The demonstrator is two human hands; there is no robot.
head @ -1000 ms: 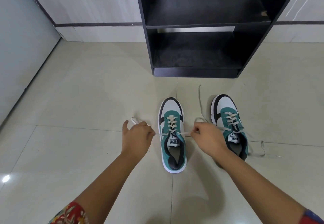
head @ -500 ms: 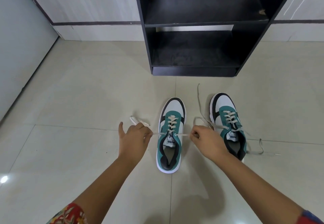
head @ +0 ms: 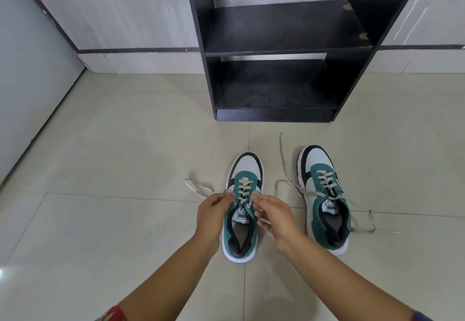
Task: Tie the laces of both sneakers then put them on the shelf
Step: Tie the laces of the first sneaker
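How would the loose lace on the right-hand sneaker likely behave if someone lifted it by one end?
The loose lace would probably hang limp, since it lies in slack curves on the floor. It looks thin and flat, so likely very light. It seems threaded through the right-hand sneaker, so pulling might tug that.

Floor [head: 100, 220]: 2 sneakers [head: 324, 195]; shelf [head: 274, 115]

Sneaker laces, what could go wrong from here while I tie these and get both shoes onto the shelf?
The left hand and right hand pinch the lace ends of the left sneaker close together, with no knot yet, so a slip could slacken them. The right sneaker has loose laces trailing over the floor; they might snag or get stepped on. Lifted untied, they could drag at the shelf.
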